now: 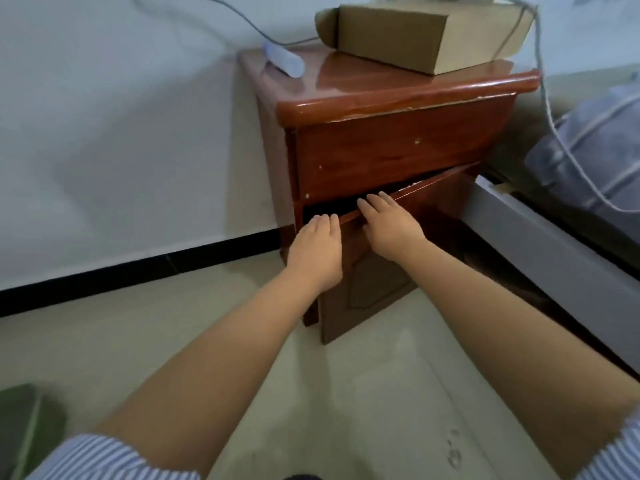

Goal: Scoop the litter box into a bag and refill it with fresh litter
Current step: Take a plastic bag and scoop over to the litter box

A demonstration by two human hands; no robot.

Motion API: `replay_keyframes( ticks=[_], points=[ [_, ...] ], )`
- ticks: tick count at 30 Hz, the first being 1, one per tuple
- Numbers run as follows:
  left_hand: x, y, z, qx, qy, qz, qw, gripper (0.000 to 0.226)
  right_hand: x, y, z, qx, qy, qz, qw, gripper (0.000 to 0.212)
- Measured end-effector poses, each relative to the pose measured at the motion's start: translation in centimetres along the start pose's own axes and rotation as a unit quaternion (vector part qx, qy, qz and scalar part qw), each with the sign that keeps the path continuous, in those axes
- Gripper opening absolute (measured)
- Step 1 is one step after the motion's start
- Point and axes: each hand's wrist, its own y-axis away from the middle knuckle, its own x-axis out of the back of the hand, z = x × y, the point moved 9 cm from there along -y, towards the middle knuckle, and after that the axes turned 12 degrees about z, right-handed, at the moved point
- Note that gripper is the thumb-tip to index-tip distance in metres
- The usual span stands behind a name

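Litter box: not in view, nor bag, scoop or fresh litter, so can't say where any of it is. Prob I'm hunting supplies in the nightstand.

Both hands are on the lower drawer, which is pulled out a bit & sits crooked: right end further out than left, dark gap above the front. Left hand lies over the top edge of the drawer front, fingers fairly straight, tips at the gap; whether they hook inside, can't tell. Right hand same deal, fingers reaching over the edge into the gap, nothing held in either.

Risks, as I judge them:
- Drawer's skewed, so an uneven pull could jam it harder or pop it off its runners.
- If it frees suddenly it may slide into me or drop; front edge could pinch fingertips against the upper drawer.
- Yanking may rock the nightstand. Cardboard box overhangs the top, white cylinder lies near the back left edge & could roll off.
- Grey cable hangs down the right side by the bed, might snag if the stand shifts.

Best bet: even pull w/ both hands, slow.
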Motion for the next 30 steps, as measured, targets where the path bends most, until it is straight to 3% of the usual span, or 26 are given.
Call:
replay_keyframes(
  ticks=[5,9,12,17,20,24,30],
  points=[
    [-0.5,0.7,-2.9,-0.011,-0.016,0.027,0.999,0.07,-1.4,0.4,-2.4,-0.075,0.003,0.008,0.997,0.062],
    [-0.8,1.9,-8.1,0.012,-0.032,0.037,0.999,0.064,-2.4,0.2,-4.8,-0.07,-0.01,0.015,0.997,0.062],
    [-2.0,5.1,-14.6,0.09,-0.056,-0.009,0.994,0.061,-3.6,0.5,-9.7,-0.013,-0.029,0.01,0.999,0.055],
    [-2.6,14.4,-26.1,0.249,-0.101,-0.035,0.963,0.052,-7.6,1.3,-24.4,0.191,-0.041,-0.065,0.979,0.047],
    [-2.8,22.9,-31.9,0.351,-0.108,-0.062,0.928,0.046,-9.8,3.6,-33.8,0.318,-0.005,-0.103,0.943,0.039],
    [-2.1,36.2,-37.0,0.483,-0.114,-0.081,0.865,0.041,-11.1,9.8,-45.9,0.495,0.03,-0.096,0.863,0.034],
    [-0.5,55.9,-37.5,0.663,-0.065,-0.108,0.738,0.038,-10.9,21.8,-57.9,0.659,0.07,-0.126,0.739,0.035]
  ],
)
